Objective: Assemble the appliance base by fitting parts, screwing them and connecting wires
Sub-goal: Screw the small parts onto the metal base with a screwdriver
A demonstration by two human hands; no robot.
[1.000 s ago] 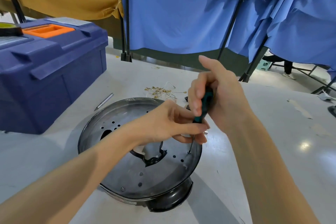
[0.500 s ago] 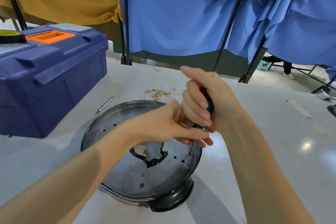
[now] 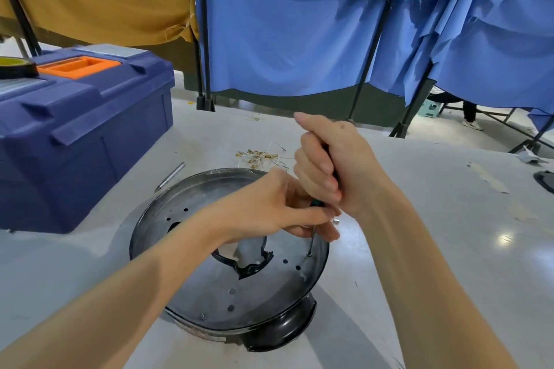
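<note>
The right hand (image 3: 329, 165) is closed in a fist round the handle of the screwdriver (image 3: 316, 203), thumb at the top. Just below it the left hand (image 3: 269, 210) reaches in from the other side, and its fingertips pinch the tool where handle meets shaft (a steadying grip, by the look of it). From there the thin shaft runs down, nearly upright and leaning a little towards the person. Its tip sits in a screw (image 3: 309, 254) near the right edge of the metal plate (image 3: 209, 284). That plate caps the appliance base (image 3: 278, 329), which stands on the bench (image 3: 449, 234). So the screw lies almost directly beneath the right fist. Turning it should mean keeping the shaft in line with the hole, pressing straight down rather than sideways.
</note>
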